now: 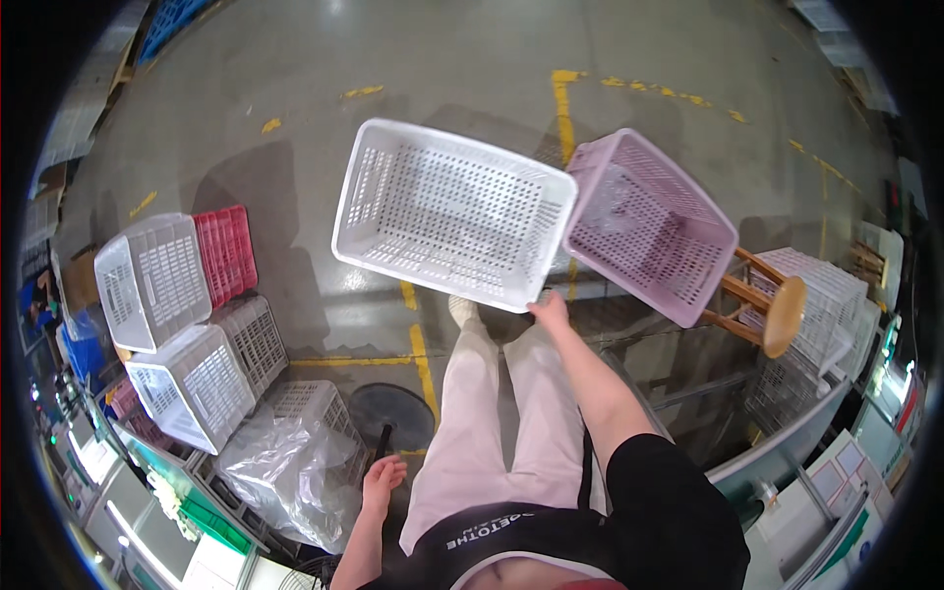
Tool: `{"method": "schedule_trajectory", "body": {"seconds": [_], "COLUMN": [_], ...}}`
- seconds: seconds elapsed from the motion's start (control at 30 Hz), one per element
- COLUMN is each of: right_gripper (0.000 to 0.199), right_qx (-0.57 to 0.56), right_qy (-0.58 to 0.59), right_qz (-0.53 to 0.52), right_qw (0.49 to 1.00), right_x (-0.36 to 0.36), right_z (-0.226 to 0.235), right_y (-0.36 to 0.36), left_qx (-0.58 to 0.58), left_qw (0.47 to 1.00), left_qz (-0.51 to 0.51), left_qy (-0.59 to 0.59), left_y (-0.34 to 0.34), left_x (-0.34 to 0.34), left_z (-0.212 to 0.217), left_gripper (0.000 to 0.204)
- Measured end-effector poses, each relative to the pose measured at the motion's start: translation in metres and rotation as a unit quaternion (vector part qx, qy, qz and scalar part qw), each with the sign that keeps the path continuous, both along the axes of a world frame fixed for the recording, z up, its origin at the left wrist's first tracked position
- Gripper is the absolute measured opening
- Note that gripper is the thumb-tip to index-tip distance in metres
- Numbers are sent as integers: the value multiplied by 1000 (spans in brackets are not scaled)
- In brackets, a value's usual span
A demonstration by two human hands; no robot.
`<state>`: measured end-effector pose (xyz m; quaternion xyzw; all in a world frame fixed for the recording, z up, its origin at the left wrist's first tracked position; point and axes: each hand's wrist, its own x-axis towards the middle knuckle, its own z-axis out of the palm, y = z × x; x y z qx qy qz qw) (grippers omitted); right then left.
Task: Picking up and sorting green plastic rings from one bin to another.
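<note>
White basket point(452, 211) held aloft over floor point(295, 88), pinched at rim by right hand point(549, 310) | left hand point(382, 479) spread, empty | risk judged: one-handed grip slipping, basket knocked against pink basket point(649, 226) touching beside.

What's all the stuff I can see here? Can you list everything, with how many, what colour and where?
White perforated basket: 1, white, lifted at centre, its lower rim held by the right hand.
Pink basket: 1, pale pink, tilted on the stool at right, beside the white one.
Wooden stool: 1, light wood, right.
Stacked baskets: several, white and grey, piled at left.
Red basket: 1, red, in the left pile.
Clear plastic bag: 1, see-through, over a basket at lower left.
Round black base: 1, black, on the floor by the left hand.
Floor: grey concrete with yellow lines.
Left hand: empty, hanging low at left.
Right hand: grips the white basket's rim.
</note>
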<state>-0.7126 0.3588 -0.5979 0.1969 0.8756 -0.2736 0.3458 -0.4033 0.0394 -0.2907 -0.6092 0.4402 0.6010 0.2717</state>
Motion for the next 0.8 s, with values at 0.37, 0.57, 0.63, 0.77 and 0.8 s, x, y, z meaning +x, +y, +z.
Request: {"method": "schedule_trajectory", "body": {"seconds": [0.37,0.57,0.63,0.77,0.8], "right_gripper": [43,66,67,64,62], "right_qx": [-212,-17,-28,-1,5], "right_qy": [-31,26,31,79,85], "right_qz": [-328,-7,-1,22,31], "right_qw": [920,999,999,997,996], "right_x": [-10,-11,-34,-134,-160], "right_z": [-68,43,121,196,217], "right_y": [-43,-153,-219,-260,-258], "left_qx": [10,36,26,41,43], "left_qw": [994,998,999,998,996], "left_qz": [58,35,36,19,21], "left_qy": [-94,-48,-23,50,76], "left_y": [-24,-21,-25,-26,-28], "left_x": [71,44,43,-1,-8], "left_z": [-3,-19,-16,-27,-30], "left_gripper": [31,28,30,30,29]}}
